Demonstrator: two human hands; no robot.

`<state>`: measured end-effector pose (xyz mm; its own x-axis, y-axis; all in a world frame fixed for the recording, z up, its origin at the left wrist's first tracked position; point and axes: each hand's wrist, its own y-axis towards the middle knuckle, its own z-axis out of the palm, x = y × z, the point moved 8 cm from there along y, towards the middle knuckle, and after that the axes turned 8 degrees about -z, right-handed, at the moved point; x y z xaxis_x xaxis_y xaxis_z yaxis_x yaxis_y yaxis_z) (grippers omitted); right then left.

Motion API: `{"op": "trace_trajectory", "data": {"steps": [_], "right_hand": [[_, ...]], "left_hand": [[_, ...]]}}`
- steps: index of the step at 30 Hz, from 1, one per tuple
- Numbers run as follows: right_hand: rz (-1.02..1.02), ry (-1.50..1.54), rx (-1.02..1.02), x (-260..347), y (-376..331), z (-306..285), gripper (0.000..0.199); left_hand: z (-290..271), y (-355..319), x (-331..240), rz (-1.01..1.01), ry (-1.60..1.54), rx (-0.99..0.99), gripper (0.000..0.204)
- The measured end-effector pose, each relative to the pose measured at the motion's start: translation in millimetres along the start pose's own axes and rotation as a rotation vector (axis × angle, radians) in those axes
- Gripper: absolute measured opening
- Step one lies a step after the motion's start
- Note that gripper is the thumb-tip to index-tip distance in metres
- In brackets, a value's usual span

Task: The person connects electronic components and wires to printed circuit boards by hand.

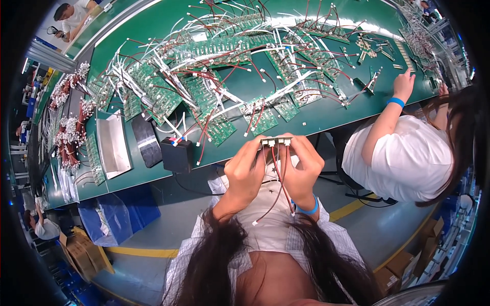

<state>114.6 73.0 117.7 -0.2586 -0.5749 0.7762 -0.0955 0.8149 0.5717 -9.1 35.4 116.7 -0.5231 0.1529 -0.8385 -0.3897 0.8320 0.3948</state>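
Between my two hands, just off the near edge of the bench, is a small circuit board (276,141) with white connectors along it. My left hand (245,166) grips its left end, the fingers bent round it. At the other end, my right hand (302,166) pinches the board in the same way. Thin red and dark wires (278,186) hang from the connectors, ending in small white plugs below my hands. A blue band circles my right wrist. The underside of the board is hidden.
Green circuit panels (209,102) with white and red wires cover much of the green bench (326,120). A black box (177,155), a roll of black tape (145,140) and a metal tray (113,145) stand at the left. On the right, a co-worker (403,153) reaches toward small boards.
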Motion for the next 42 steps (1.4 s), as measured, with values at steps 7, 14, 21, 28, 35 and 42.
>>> {"op": "trace_trajectory", "data": {"steps": [7, 14, 21, 28, 35, 42], "right_hand": [[-0.115, -0.074, -0.077, 16.1, -0.5, -6.0, 0.022], [0.241, 0.457, 0.291, -23.3, 3.9, 11.0, 0.017], [0.418, 0.662, 0.266, -44.5, -3.7, 8.4, 0.013], [0.365, 0.624, 0.255, -47.1, -8.4, 1.7, 0.024], [0.494, 0.602, 0.431, -37.0, -24.7, 16.4, 0.026], [0.511, 0.486, 0.384, -48.4, -24.8, 6.2, 0.019]], "left_hand": [[-1.0, -2.1, -5.3, 0.032, 0.006, -0.016, 0.024], [5.6, 6.1, 24.5, -0.172, -0.294, 0.243, 0.021], [27.5, -6.2, 36.6, -0.487, -0.59, 0.41, 0.019], [28.7, -7.9, 34.6, -0.511, -0.636, 0.436, 0.016], [-7.1, 12.9, 38.3, -0.465, -0.554, 0.118, 0.02], [-40.4, 76.7, -14.0, -0.077, 0.338, -0.011, 0.014]]}}
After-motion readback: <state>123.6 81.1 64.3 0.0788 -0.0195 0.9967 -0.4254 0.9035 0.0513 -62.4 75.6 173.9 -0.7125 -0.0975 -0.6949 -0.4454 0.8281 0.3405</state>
